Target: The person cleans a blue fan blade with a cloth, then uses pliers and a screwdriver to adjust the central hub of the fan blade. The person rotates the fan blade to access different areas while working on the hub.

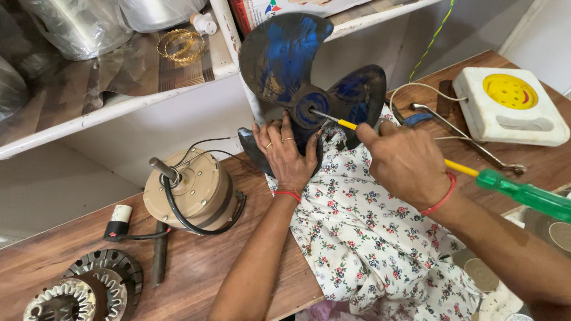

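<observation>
A dark blue three-bladed fan propeller (285, 53) stands on edge on a flowered cloth (363, 238) on the wooden table. My left hand (286, 151) presses flat against its lower blade and hub. My right hand (404, 163) grips a screwdriver with a yellow shaft (348, 124) and a green handle (526, 195). Its metal tip sits in the hole at the propeller's hub (309, 110).
A tan fan motor (196, 193) with black cable stands left of my arm, with a capacitor (119, 221) and stator cores (89, 291) near the table's front left. Pliers (470, 142) and a white box with yellow disc (511, 107) lie right. Shelves with gold bangles (178, 44) rise behind.
</observation>
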